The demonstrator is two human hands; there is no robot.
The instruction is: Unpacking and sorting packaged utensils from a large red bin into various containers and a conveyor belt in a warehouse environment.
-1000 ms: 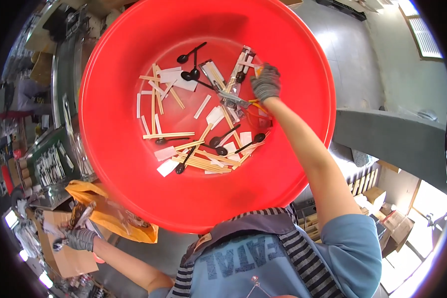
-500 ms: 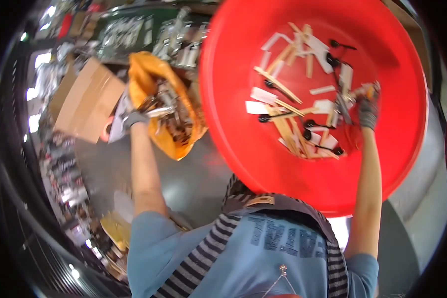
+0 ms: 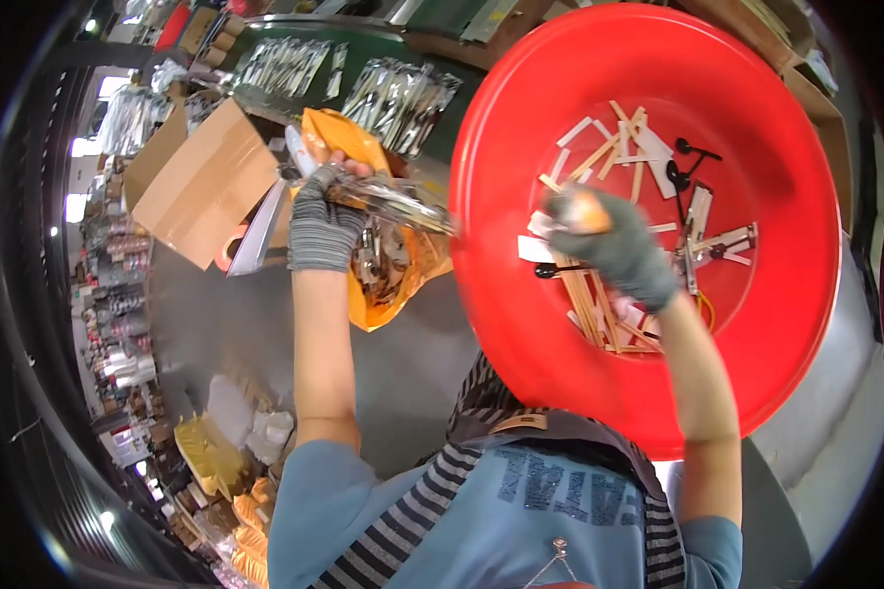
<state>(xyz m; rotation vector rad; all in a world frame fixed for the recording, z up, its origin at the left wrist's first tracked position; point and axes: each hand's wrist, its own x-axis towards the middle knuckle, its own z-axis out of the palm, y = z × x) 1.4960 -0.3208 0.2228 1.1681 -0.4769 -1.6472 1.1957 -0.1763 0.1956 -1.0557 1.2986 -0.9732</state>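
Observation:
My left hand, in a grey striped glove with bare fingertips, is closed around some slim clear-plastic packets. They stick out to the right toward the basin's rim, above an open orange-yellow bag with more such packets inside. My right hand, in a grey glove, hangs over the large red basin. Motion blurs its fingers, and whether they hold anything does not show. Down in the basin lie wooden sticks, black spoons, white paper slips and a clear packet.
An open cardboard box stands left of the bag, with a white sheet and a tape roll beside it. Rows of clear packets lie on the green surface behind. Yellow and orange bags sit at the lower left.
My left hand has risen and moved right, now with clear packets in it. My right hand has swung left from the basin's right side; a clear packet lies near where it was.

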